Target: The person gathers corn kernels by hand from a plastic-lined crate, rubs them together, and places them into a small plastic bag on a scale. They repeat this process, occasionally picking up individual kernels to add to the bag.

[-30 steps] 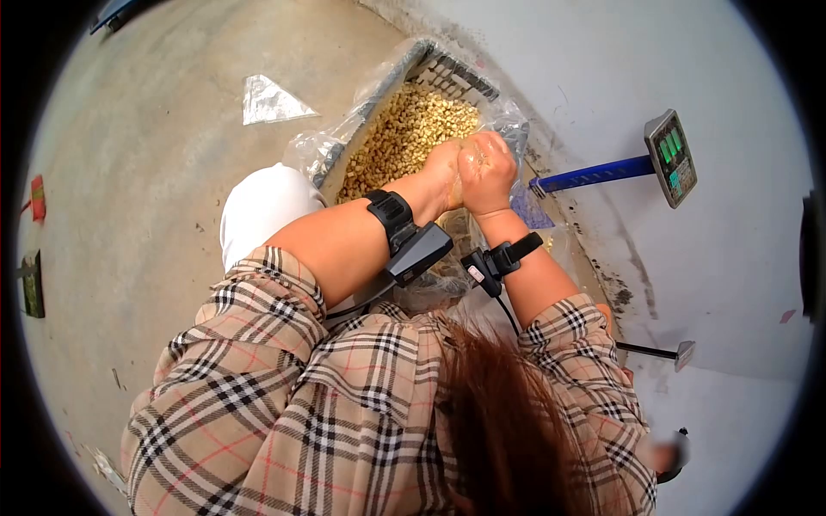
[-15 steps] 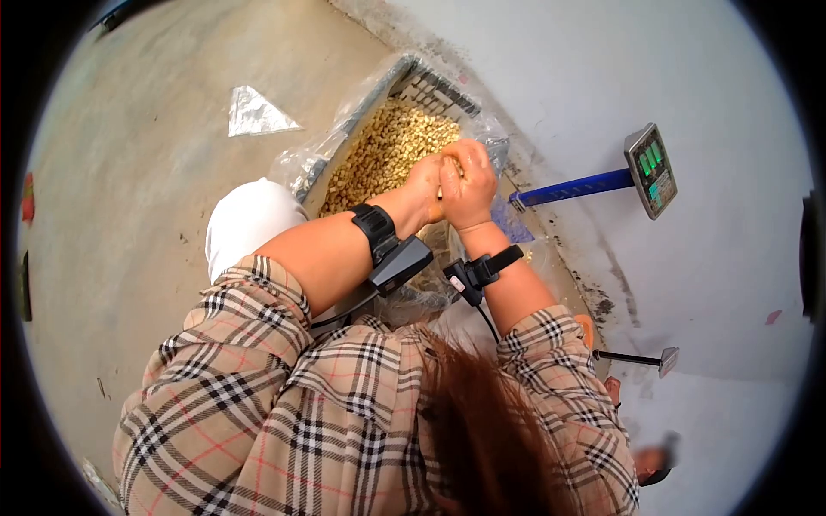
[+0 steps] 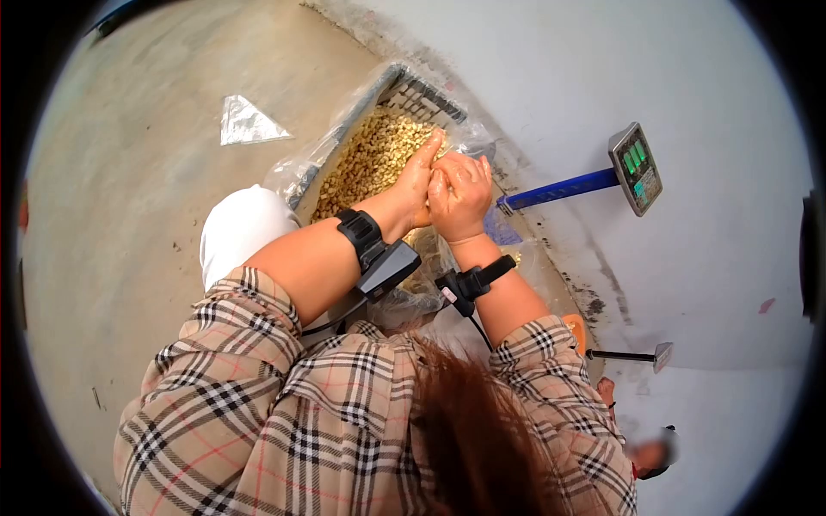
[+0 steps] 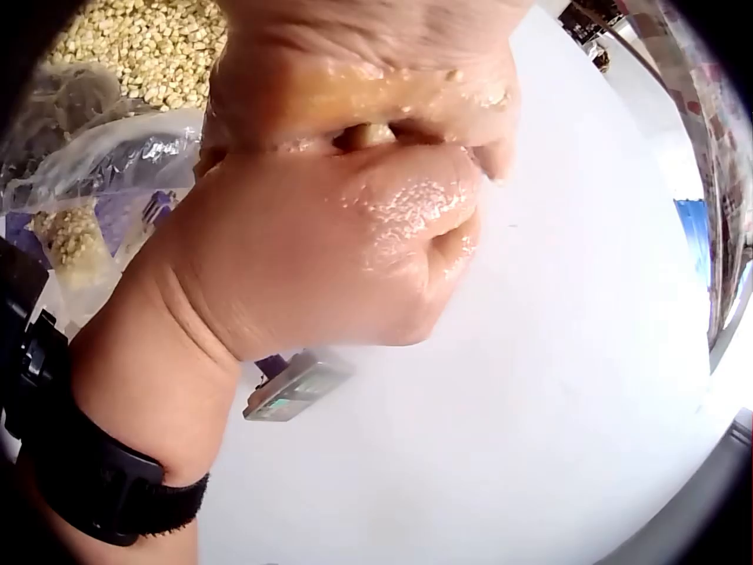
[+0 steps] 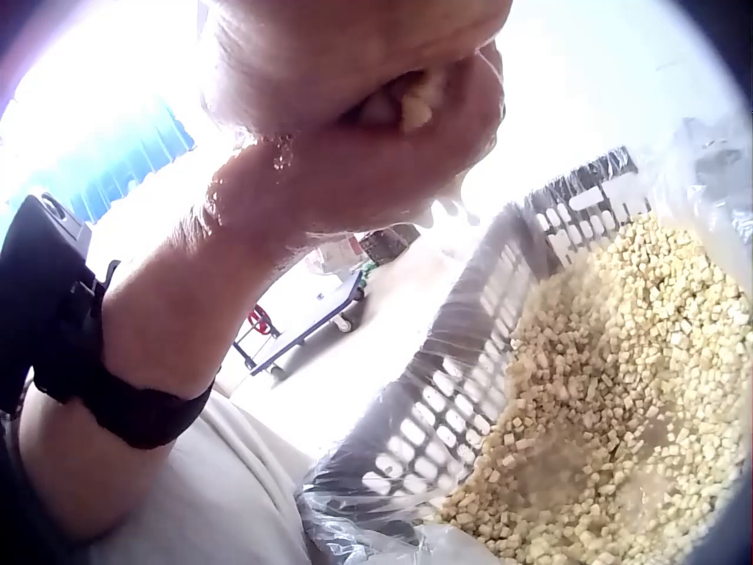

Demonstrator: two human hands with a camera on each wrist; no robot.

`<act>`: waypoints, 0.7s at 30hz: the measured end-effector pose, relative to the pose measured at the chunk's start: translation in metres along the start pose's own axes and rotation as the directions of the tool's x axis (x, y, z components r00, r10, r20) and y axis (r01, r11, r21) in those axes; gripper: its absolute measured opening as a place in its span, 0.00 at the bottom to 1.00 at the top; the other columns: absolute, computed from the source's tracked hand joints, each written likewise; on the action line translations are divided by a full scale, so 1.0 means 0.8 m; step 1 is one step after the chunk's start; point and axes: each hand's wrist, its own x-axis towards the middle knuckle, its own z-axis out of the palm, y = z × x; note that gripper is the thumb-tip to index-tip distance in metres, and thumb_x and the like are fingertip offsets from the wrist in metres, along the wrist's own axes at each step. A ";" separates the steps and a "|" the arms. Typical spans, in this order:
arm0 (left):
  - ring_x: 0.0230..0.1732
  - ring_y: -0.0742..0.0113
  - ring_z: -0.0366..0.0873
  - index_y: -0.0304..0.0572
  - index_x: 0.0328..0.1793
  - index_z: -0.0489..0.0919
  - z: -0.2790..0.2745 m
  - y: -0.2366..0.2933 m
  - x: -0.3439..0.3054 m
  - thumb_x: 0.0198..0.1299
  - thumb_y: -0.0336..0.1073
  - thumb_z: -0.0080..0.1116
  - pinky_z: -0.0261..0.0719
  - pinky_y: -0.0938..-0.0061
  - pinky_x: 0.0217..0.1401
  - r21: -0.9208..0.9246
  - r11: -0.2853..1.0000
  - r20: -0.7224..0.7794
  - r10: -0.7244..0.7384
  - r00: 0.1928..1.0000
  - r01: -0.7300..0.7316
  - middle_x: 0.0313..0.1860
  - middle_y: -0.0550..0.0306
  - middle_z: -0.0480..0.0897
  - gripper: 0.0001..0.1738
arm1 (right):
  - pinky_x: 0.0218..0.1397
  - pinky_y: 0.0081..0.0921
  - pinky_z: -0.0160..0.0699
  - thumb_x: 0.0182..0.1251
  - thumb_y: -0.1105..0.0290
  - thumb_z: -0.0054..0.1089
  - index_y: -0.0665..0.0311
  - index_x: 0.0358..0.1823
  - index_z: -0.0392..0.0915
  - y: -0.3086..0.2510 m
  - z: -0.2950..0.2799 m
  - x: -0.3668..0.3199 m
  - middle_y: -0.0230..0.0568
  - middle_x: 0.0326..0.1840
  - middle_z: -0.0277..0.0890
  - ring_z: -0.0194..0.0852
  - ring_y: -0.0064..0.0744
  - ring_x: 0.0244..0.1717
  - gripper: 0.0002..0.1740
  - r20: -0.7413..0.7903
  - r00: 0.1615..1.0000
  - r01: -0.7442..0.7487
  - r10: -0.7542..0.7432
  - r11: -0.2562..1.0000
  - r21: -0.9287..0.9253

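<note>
Both wet hands are clasped against each other just above a plastic-lined crate (image 3: 335, 129) of pale yellow pieces (image 3: 366, 159). The left hand (image 3: 415, 185) cups from the left, its thumb side raised. Pressed against it is the right hand (image 3: 460, 193), with bent fingers. A pale piece (image 4: 374, 134) shows in the gap between the palms in the left wrist view. The right wrist view also shows pale pieces (image 5: 418, 104) between them, and liquid hangs beneath the left hand (image 5: 353, 171). Most of what they grip is hidden.
Right of the crate, a scale display (image 3: 637, 169) stands on a blue post (image 3: 568, 187) near the wall. A clear plastic piece (image 3: 248, 120) lies on the floor at left. A white-clad knee (image 3: 245, 232) is beside the crate. Another person's head (image 3: 656, 451) shows lower right.
The whole head view has shifted, with crate and scale now lower and further left. The hands stay together; the left hand's thumb side has lifted away and the right fingers are more visible.
</note>
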 end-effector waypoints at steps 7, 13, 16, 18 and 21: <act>0.41 0.65 0.77 0.46 0.40 0.76 0.026 -0.007 -0.023 0.54 0.61 0.56 0.78 0.69 0.42 0.182 0.981 0.028 0.070 0.997 -0.074 0.37 0.54 0.78 0.25 | 0.50 0.45 0.63 0.47 0.67 0.56 0.55 0.27 0.78 -0.007 -0.024 0.012 0.37 0.32 0.75 0.72 0.42 0.37 0.05 0.033 0.998 0.047 -0.046 0.998 -0.028; 0.47 0.63 0.76 0.42 0.47 0.74 0.012 -0.005 -0.018 0.55 0.50 0.60 0.77 0.67 0.49 0.189 0.982 0.113 -0.007 0.994 -0.015 0.44 0.52 0.77 0.23 | 0.47 0.39 0.62 0.45 0.69 0.55 0.59 0.27 0.77 0.001 -0.016 0.006 0.36 0.32 0.74 0.69 0.42 0.39 0.06 -0.016 0.998 0.055 -0.056 0.996 -0.073; 0.44 0.64 0.77 0.40 0.46 0.75 0.008 -0.003 -0.014 0.55 0.46 0.59 0.77 0.68 0.48 0.208 0.978 0.127 -0.035 0.991 0.008 0.42 0.52 0.78 0.20 | 0.46 0.38 0.61 0.43 0.70 0.55 0.60 0.25 0.77 -0.001 -0.016 0.006 0.35 0.33 0.74 0.68 0.41 0.40 0.06 -0.014 0.997 0.069 -0.071 0.994 -0.082; 0.43 0.64 0.77 0.39 0.46 0.74 0.007 -0.005 -0.013 0.57 0.44 0.57 0.77 0.68 0.47 0.177 0.984 0.123 -0.019 0.992 -0.003 0.42 0.52 0.78 0.17 | 0.45 0.38 0.61 0.42 0.71 0.54 0.61 0.24 0.76 -0.003 -0.014 0.005 0.35 0.33 0.74 0.68 0.41 0.40 0.05 0.000 0.997 0.079 -0.079 0.993 -0.090; 0.42 0.64 0.77 0.39 0.45 0.74 -0.005 -0.002 0.000 0.59 0.42 0.54 0.77 0.68 0.46 0.165 0.986 0.146 0.002 0.989 -0.026 0.42 0.52 0.78 0.15 | 0.43 0.38 0.61 0.42 0.70 0.54 0.61 0.22 0.76 -0.006 -0.015 0.005 0.36 0.33 0.74 0.69 0.40 0.40 0.05 0.062 0.994 0.099 -0.093 0.989 -0.114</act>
